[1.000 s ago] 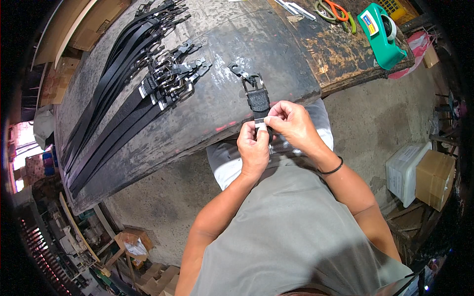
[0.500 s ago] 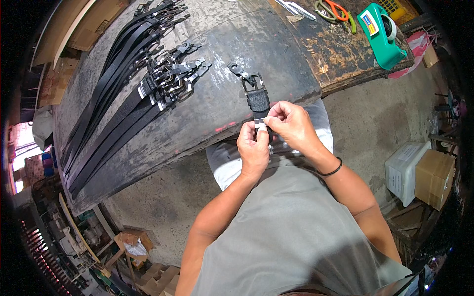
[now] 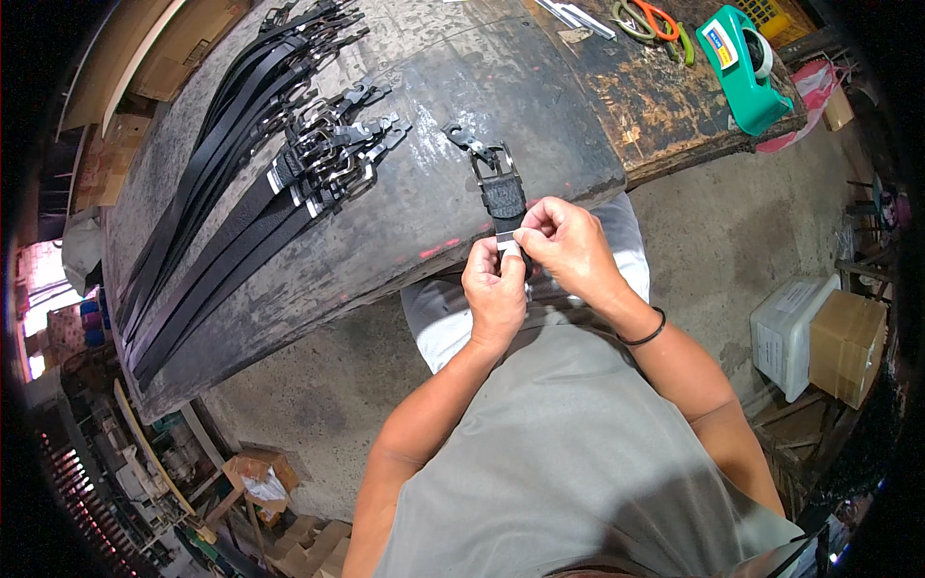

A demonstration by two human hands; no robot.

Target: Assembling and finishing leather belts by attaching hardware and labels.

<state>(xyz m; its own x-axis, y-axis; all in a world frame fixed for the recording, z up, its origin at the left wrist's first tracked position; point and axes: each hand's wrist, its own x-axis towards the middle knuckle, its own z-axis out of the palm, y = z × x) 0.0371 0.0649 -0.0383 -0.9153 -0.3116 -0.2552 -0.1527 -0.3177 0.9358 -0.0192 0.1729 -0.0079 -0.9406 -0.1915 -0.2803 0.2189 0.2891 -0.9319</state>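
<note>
A black belt (image 3: pixel 503 197) lies with its metal buckle (image 3: pixel 496 166) on the dark bench, near the front edge. Beyond the buckle sits a small dark metal clip or hanger (image 3: pixel 466 140). Around the belt, just below its textured loop, is a narrow pale, shiny strip (image 3: pixel 507 240), perhaps tape or a label. My left hand (image 3: pixel 494 291) grips the belt from the left, thumb on top by the strip. From the right, my right hand (image 3: pixel 570 249) pinches with thumb and forefinger at the strip's right end. The rest of the belt disappears below my hands.
Several black belts with buckles and hangers (image 3: pixel 207 241) are stacked along the bench's left side. On the wooden table at the back right are orange-handled scissors (image 3: pixel 659 21), white sticks (image 3: pixel 583 19) and a green tape dispenser (image 3: pixel 747 82). Boxes (image 3: pixel 848 347) stand at the right.
</note>
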